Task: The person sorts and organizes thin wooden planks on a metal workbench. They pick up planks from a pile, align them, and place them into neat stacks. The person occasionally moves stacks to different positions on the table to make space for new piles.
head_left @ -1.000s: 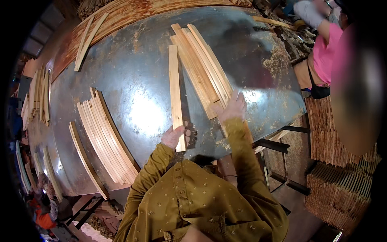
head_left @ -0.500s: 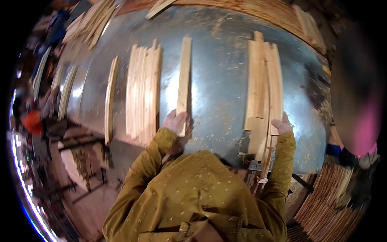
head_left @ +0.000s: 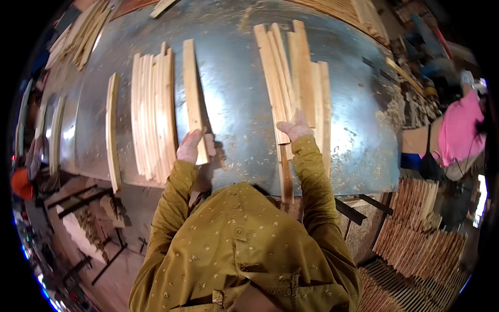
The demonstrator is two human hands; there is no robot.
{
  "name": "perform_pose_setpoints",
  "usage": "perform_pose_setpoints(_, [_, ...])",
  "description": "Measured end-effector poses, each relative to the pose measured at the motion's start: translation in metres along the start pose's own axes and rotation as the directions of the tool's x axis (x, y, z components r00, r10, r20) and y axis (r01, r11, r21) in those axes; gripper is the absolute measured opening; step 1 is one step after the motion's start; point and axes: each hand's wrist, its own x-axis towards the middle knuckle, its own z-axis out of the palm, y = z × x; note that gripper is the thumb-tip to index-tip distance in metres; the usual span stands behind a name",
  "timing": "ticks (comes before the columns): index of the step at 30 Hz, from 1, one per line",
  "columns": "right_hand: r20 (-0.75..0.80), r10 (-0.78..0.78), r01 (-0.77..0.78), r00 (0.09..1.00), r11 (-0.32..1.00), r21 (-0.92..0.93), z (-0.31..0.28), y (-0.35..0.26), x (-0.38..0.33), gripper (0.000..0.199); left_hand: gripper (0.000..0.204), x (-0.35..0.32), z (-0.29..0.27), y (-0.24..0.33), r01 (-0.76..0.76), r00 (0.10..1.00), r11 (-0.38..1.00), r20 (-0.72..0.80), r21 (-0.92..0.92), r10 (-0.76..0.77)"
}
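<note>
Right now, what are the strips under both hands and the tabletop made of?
Strip at the left hand and the pile under the right hand: pale raw wood, visible grain, unfinished. Tabletop: probably sheet metal, grey with a dull glare and dusted with sawdust.

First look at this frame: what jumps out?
A big shiny sheet-metal table fills the view, strewn with pale wooden slats. The left hand grips the near end of a single slat beside a tidy slat row; the right hand rests on a looser slat pile at centre-right.

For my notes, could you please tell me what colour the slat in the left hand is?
Pale, light-tan bare wood: the slat, seen clearly in the head view.
</note>
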Motion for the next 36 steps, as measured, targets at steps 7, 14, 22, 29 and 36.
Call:
perform_pose_setpoints(7, [0.183,-0.201,-0.119,0.962,0.295,0.948,0.103,-0.022,-0.03,0.063,0.058,-0.033,0.046,0.021,-0.001,0.986,0.962,0.158,0.275,-0.044])
perform_pose_setpoints(14, [0.21,-0.554,0.535,0.806,0.833,0.141,0.101,-0.04,-0.07,0.032,0.068,-0.068,0.044,0.061,-0.257,0.964,-0.07,0.251,0.964,-0.087])
perform_pose_setpoints(22, [0.592,-0.589,0.808,0.55,0.195,-0.556,0.037,-0.126,-0.1,0.05,0.033,-0.101,0.009,0.17,-0.313,0.939,-0.756,0.305,0.576,-0.156])
perform_pose_setpoints(29, [-0.282,-0.278,0.093,0.918,0.843,-0.53,0.019,-0.011,-0.039,0.085,0.042,-0.068,-0.225,0.195,0.114,0.796,-0.433,0.179,0.894,0.578])
perform_pose_setpoints(36, [-0.285,-0.091,-0.075,0.954,0.849,-0.523,0.033,0.047,-0.033,0.081,0.057,-0.036,-0.308,0.182,0.392,0.722,-0.204,-0.163,0.897,0.672])
